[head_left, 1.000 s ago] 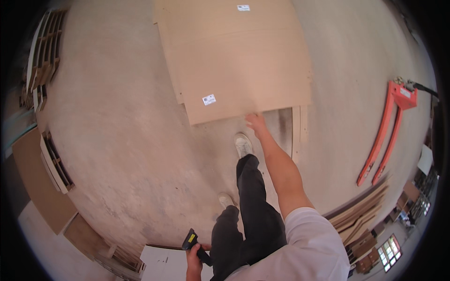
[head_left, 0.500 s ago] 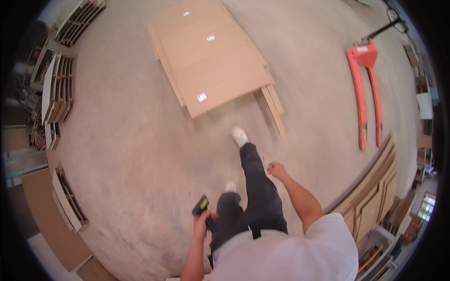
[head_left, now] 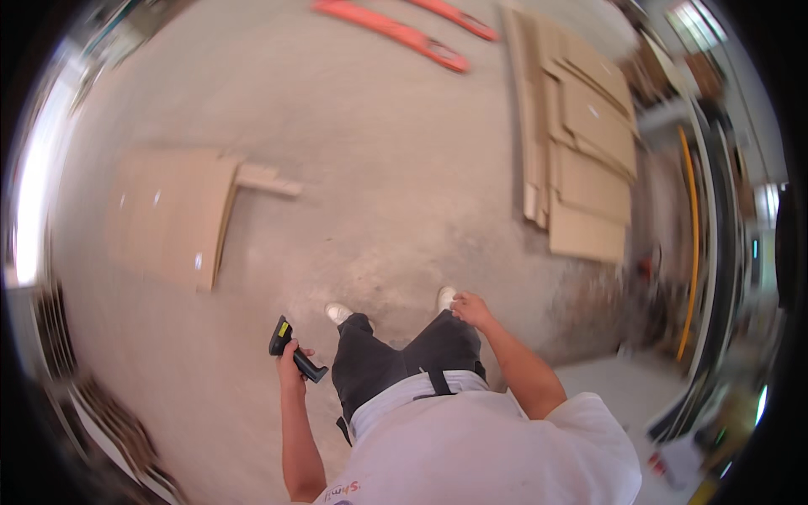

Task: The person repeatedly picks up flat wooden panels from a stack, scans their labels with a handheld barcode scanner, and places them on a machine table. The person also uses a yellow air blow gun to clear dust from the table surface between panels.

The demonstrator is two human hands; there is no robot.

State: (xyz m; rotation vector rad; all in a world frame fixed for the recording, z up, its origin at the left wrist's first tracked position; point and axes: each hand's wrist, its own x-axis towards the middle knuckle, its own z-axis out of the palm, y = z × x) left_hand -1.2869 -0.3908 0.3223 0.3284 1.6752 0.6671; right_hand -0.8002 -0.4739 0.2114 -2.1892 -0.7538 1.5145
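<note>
My left hand (head_left: 290, 364) is closed round the grip of a black handheld barcode scanner (head_left: 283, 335) with a yellow label on its head. The scanner hangs over the concrete floor, left of my dark trousers. My right hand (head_left: 471, 311) hangs in front of my right thigh, near the tip of my white shoe (head_left: 446, 297). Its fingers are loosely bent and a little apart, with nothing seen in them.
A stack of brown panels (head_left: 172, 210) with white labels lies at the left. Red pallet jack forks (head_left: 396, 32) reach in at the top. Cardboard-coloured panels (head_left: 589, 177) lean together at the right, beside a yellow bar (head_left: 692, 244). More boards (head_left: 118, 429) stand at the lower left.
My view has swung to the right: the panel stack is now at the left, the pallet jack at the top. The scanner stays in my left hand, held further from my leg.
</note>
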